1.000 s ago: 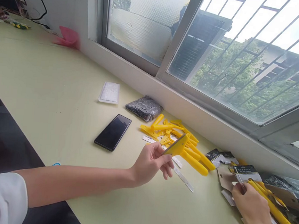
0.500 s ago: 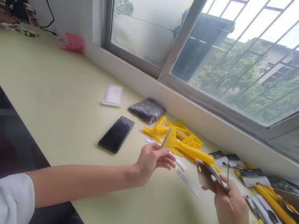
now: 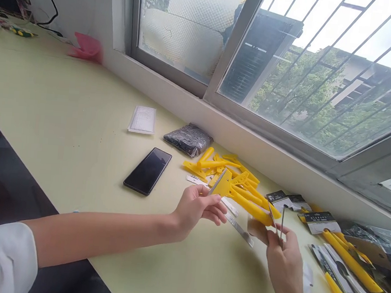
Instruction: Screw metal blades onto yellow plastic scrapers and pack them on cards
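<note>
Head view: left hand [image 3: 198, 208] is pinching a yellow scraper [image 3: 242, 198] while right hand [image 3: 283, 259], just beside, is gripping a thin card [image 3: 276, 217] edge-on, likely mating them; alignment needed.

Counted on the pale green tabletop [image 3: 65, 107]: one black smartphone [image 3: 147, 170], centre; one dark plastic-wrapped packet [image 3: 188, 139] and one white flat packet [image 3: 142, 119] above it; one pink folded item [image 3: 87, 48], upper left. Two bare hands: left hand [image 3: 195, 208], right hand [image 3: 283, 257]. Loose yellow plastic scrapers in the heap [image 3: 227, 174] overlap; exact number cannot be told.
</note>
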{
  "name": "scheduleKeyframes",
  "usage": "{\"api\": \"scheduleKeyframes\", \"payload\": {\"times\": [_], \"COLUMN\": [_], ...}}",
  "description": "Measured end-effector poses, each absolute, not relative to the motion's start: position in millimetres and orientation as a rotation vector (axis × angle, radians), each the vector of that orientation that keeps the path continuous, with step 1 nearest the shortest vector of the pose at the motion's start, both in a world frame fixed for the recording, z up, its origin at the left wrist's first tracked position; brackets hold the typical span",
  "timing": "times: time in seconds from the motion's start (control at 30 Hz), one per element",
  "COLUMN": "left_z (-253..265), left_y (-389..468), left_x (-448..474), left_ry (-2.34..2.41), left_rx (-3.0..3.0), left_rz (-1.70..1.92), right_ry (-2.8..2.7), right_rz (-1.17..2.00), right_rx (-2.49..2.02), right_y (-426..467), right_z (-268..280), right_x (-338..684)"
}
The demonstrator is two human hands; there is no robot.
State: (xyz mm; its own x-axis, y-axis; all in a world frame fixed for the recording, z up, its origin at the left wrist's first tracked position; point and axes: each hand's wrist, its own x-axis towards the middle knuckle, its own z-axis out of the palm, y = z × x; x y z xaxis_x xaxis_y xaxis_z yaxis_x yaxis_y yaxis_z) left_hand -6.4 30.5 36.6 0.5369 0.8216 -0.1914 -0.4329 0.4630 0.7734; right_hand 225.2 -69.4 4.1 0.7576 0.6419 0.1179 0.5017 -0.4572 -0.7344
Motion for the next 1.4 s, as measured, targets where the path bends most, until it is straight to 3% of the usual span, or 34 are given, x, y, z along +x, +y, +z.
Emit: {"api": "scheduleKeyframes", "payload": {"times": [0.4,0.73,1.4], "left_z": [36,36,28], "left_y": [32,35,92], "left_x": [-9,-10,-22], "left_ry": [0.672,0.672,0.690], "left_rx": [0.746,0.701,0.864], "left_rz": [0.645,0.621,0.274], "right_ry": [-0.758,-0.791,-1.011], "right_rz": [0.290,0.129,0.394], "right_rx": [-2.140,-2.077,-1.879], "right_y": [-73,-80,-89], "right_z": [17,28,26], "right_x": [188,177,194]}}
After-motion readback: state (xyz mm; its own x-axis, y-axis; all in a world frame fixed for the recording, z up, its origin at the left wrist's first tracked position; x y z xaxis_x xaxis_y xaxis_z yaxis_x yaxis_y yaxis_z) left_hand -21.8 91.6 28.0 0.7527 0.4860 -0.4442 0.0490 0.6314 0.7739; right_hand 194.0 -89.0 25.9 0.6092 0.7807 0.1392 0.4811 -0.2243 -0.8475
